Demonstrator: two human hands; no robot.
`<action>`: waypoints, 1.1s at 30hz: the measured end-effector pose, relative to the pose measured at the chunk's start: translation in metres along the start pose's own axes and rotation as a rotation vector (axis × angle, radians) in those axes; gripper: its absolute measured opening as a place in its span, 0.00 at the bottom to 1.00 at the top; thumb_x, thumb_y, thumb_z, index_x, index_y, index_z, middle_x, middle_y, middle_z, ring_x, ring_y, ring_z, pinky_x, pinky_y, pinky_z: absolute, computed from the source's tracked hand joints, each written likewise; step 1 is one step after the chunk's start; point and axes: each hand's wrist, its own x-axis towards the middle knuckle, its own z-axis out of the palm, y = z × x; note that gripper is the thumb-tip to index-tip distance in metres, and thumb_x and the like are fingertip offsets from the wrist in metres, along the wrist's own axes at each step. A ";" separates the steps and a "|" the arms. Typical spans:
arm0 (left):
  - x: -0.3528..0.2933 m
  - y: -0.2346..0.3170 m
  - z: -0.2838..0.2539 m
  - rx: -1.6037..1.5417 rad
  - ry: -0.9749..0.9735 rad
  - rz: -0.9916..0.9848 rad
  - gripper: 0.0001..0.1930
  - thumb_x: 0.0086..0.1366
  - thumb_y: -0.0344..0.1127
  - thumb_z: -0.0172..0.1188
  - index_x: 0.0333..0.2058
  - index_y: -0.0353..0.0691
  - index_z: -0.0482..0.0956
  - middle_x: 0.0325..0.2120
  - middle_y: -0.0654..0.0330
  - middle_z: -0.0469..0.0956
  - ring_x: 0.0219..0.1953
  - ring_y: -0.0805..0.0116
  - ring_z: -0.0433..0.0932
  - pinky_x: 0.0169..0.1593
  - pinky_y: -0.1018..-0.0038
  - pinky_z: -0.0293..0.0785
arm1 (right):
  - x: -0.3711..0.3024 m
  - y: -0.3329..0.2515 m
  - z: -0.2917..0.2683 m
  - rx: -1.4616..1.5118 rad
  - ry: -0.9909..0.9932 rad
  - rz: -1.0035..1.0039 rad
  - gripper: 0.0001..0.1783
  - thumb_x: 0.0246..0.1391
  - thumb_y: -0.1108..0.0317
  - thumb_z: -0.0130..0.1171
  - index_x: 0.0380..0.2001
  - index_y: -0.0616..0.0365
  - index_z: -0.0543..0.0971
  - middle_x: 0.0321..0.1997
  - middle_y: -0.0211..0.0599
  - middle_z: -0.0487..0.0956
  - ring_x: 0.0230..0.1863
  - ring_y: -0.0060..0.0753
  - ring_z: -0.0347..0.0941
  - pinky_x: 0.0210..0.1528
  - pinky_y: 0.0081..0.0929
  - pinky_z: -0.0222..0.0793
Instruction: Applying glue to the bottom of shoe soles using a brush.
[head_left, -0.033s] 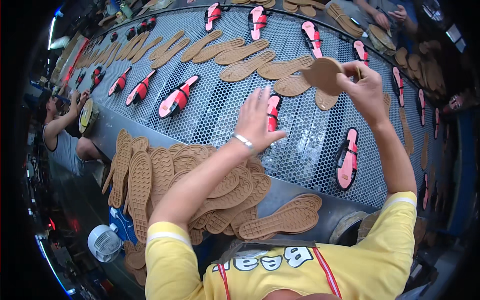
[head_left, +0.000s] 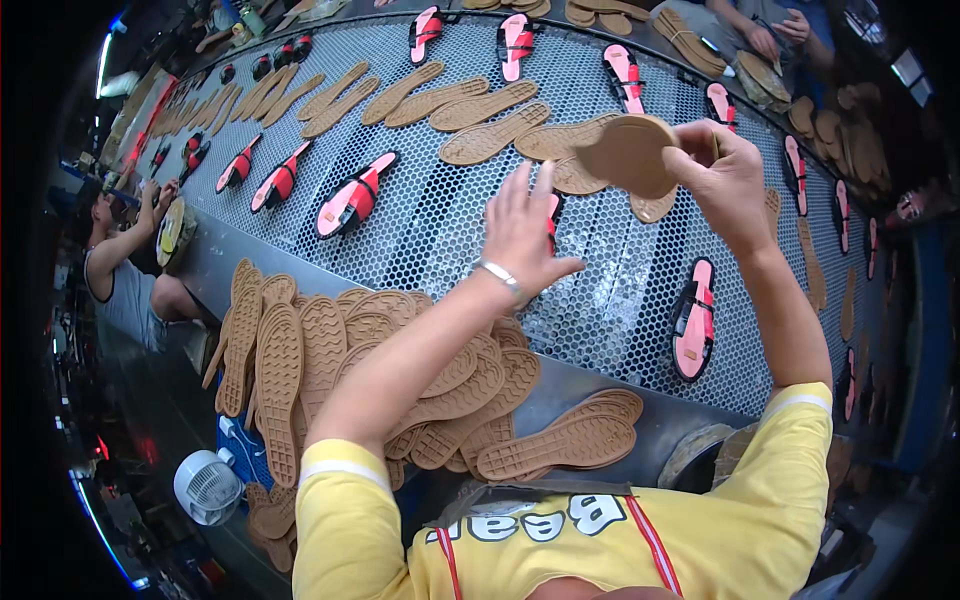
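My right hand (head_left: 715, 178) is closed on a tan shoe sole (head_left: 630, 158), thumb on its near face, raised above the perforated metal belt (head_left: 430, 215). Part of the sole is blurred. My left hand (head_left: 522, 230) reaches over the belt with fingers spread and nothing in it. Behind it, a red-and-pink sandal (head_left: 552, 222) is mostly hidden. Just beyond the raised sole lie more tan soles (head_left: 575, 176), flat on the belt. Nearer my right forearm rests another pink sandal (head_left: 693, 325) with black and red straps.
A heap of tan soles (head_left: 410, 390) lies on the metal ledge before me, beside a smaller stack (head_left: 570, 440). A white fan (head_left: 208, 486) stands at lower left. One person (head_left: 130, 250) sits at the left; another person's hands (head_left: 780, 35) show at far right.
My left hand has shifted slightly to the right. The sole in my right hand has swung a little left and turned, covering more of the soles behind it.
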 end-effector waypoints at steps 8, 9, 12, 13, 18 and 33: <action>0.017 -0.062 -0.040 -0.753 0.211 -0.424 0.25 0.52 0.25 0.57 0.51 0.36 0.64 0.33 0.60 0.74 0.32 0.67 0.77 0.36 0.70 0.75 | 0.040 0.054 0.035 0.090 -0.238 0.088 0.16 0.48 0.60 0.64 0.35 0.62 0.78 0.32 0.35 0.80 0.26 0.19 0.72 0.26 0.18 0.68; 0.014 -0.066 -0.056 -0.759 0.204 -0.526 0.27 0.51 0.23 0.54 0.53 0.35 0.62 0.28 0.59 0.74 0.32 0.67 0.78 0.34 0.70 0.74 | 0.039 0.088 0.037 -0.289 -0.296 0.126 0.20 0.43 0.60 0.66 0.38 0.62 0.78 0.33 0.40 0.80 0.34 0.32 0.75 0.37 0.27 0.71; -0.013 -0.078 -0.101 -1.415 0.299 -0.741 0.28 0.48 0.22 0.52 0.51 0.31 0.59 0.36 0.52 0.70 0.34 0.56 0.77 0.40 0.57 0.78 | 0.019 0.188 0.056 -0.762 -0.502 -0.014 0.17 0.37 0.70 0.62 0.36 0.59 0.76 0.38 0.47 0.76 0.39 0.48 0.74 0.42 0.41 0.69; -0.027 -0.084 -0.111 -1.456 0.332 -0.848 0.30 0.47 0.22 0.53 0.53 0.30 0.58 0.38 0.50 0.71 0.38 0.54 0.76 0.42 0.57 0.77 | 0.016 0.208 0.064 -0.846 -0.575 -0.041 0.18 0.39 0.72 0.58 0.39 0.59 0.74 0.40 0.46 0.75 0.39 0.48 0.74 0.42 0.40 0.69; -0.113 -0.112 -0.131 -1.362 0.484 -1.029 0.29 0.47 0.21 0.53 0.52 0.29 0.60 0.40 0.47 0.74 0.42 0.56 0.75 0.49 0.61 0.73 | 0.012 0.249 0.099 -0.958 -0.563 -0.121 0.19 0.46 0.75 0.49 0.46 0.61 0.70 0.42 0.46 0.73 0.38 0.46 0.75 0.39 0.38 0.71; -0.170 -0.092 -0.139 -1.344 0.472 -0.943 0.27 0.44 0.20 0.52 0.48 0.28 0.63 0.35 0.50 0.73 0.34 0.60 0.78 0.35 0.67 0.81 | 0.074 0.211 0.097 -0.950 -0.237 -0.485 0.04 0.41 0.69 0.56 0.23 0.57 0.75 0.27 0.38 0.74 0.23 0.37 0.75 0.24 0.33 0.71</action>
